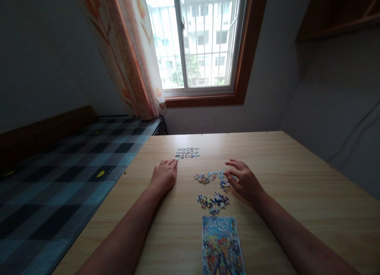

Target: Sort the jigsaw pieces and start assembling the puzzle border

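Observation:
My left hand rests on the table with its fingers drawn together. Its fingertips are on a small jigsaw puzzle piece at the lower left corner of several rows of spaced-out pieces. My right hand hovers at the right side of a loose heap of puzzle pieces, thumb and fingers apart, with nothing visible between them. Nearer to me lies a second heap of mixed pieces. Below it is the puzzle's picture box, lettered "BLUEY" and lying flat.
The pale wooden table reaches toward the wall under a barred window. Along its left side stands a bed with a checked cover. A flowered curtain hangs by the window, and a wooden shelf juts out at upper right.

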`<state>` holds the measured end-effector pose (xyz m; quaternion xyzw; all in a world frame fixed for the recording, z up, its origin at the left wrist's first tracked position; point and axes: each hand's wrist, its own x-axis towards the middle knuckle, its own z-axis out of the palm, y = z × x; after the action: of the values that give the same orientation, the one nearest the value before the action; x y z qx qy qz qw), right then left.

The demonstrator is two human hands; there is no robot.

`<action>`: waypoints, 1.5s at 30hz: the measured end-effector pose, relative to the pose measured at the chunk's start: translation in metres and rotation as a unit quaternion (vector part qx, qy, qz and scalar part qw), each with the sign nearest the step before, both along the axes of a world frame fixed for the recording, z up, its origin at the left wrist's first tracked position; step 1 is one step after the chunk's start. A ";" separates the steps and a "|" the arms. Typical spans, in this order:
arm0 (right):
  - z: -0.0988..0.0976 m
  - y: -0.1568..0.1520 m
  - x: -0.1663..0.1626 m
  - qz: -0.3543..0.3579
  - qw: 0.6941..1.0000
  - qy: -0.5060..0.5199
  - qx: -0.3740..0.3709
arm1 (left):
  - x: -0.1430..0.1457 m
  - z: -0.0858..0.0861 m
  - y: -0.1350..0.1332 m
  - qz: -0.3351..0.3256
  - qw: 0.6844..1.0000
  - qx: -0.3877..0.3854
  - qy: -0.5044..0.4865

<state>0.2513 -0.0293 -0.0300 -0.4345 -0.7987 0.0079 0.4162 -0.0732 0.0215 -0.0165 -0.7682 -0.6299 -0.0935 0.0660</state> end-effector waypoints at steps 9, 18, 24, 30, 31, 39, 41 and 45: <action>0.000 0.000 0.001 -0.009 1.000 -0.011 0.007 | -0.003 0.001 0.001 0.000 1.000 0.002 0.008; 0.005 -0.004 -0.001 0.010 1.000 -0.024 0.005 | 0.005 0.003 -0.002 0.015 1.000 0.016 -0.019; 0.016 -0.023 -0.018 0.083 0.992 -0.099 -0.012 | 0.028 0.013 -0.023 -0.130 0.980 0.015 -0.148; 0.013 -0.037 -0.043 0.074 0.985 -0.141 -0.060 | 0.035 0.015 -0.033 -0.260 0.954 -0.067 -0.133; 0.012 -0.039 -0.046 0.072 0.985 -0.143 -0.064 | 0.034 0.015 -0.033 -0.264 0.954 -0.065 -0.129; 0.007 -0.038 -0.051 0.058 0.986 -0.145 -0.062 | 0.036 0.014 -0.032 -0.280 0.952 -0.071 -0.102; 0.007 -0.038 -0.053 0.052 0.987 -0.142 -0.054 | 0.036 0.014 -0.033 -0.288 0.950 -0.077 -0.097; 0.009 -0.040 -0.059 0.045 0.987 -0.144 -0.050 | 0.037 0.015 -0.033 -0.294 0.948 -0.081 -0.085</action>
<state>0.1920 -0.0688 -0.0211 -0.4151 -0.8677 0.0042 0.2734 -0.0361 -0.0116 -0.0012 -0.9115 -0.3845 -0.1218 -0.0807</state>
